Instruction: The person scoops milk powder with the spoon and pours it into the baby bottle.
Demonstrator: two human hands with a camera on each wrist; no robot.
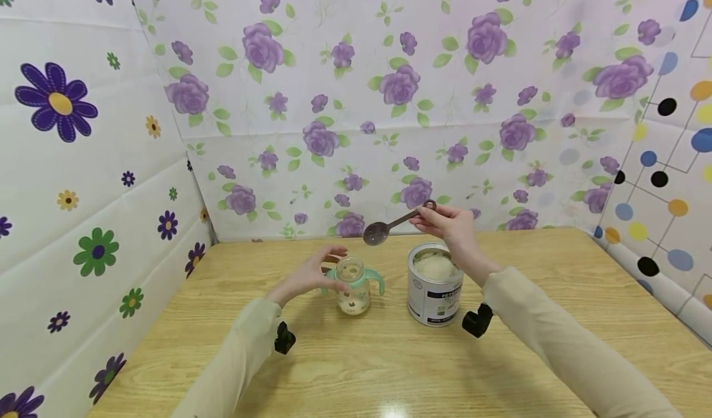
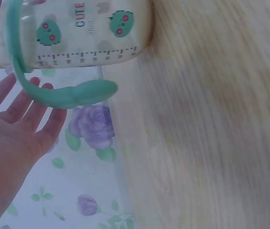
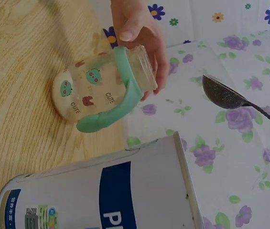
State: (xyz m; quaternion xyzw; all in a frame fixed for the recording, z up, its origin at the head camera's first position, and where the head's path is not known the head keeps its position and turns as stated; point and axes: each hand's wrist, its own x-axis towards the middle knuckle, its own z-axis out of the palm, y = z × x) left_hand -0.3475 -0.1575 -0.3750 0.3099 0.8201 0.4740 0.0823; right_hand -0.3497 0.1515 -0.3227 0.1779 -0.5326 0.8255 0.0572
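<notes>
Bottle: a clear baby bottle [image 1: 356,294] with a green two-handled collar stands upright on the wooden surface [image 1: 356,368], its mouth uncovered; pale contents show low inside, though liquid or powder is hard to tell.
Left hand: the left hand [image 1: 306,277] curves widely around the bottle's neck and collar, thumb on the near side, fingers on the far side; whether they touch it I cannot tell.
Bottle handles: the right green handle [image 1: 376,277] shows whole; the left one is partly covered by the hand in the head view.
Left wrist view: the bottle's top runs off the upper left, and the thumb is cut off at the edge.
Spoon: the right hand [image 1: 450,227] pinches the handle of a dark spoon [image 1: 376,233] near its ringed end, holding the bowl in the air between bottle and can; any residue inside is hard to make out.
Can: a white can [image 1: 425,288] stands right of the bottle, pale powder [image 1: 436,266] inside; the right wrist and forearm hide part of its rim.
Can label: small print unreadable; the right wrist view crops its lettering.
</notes>
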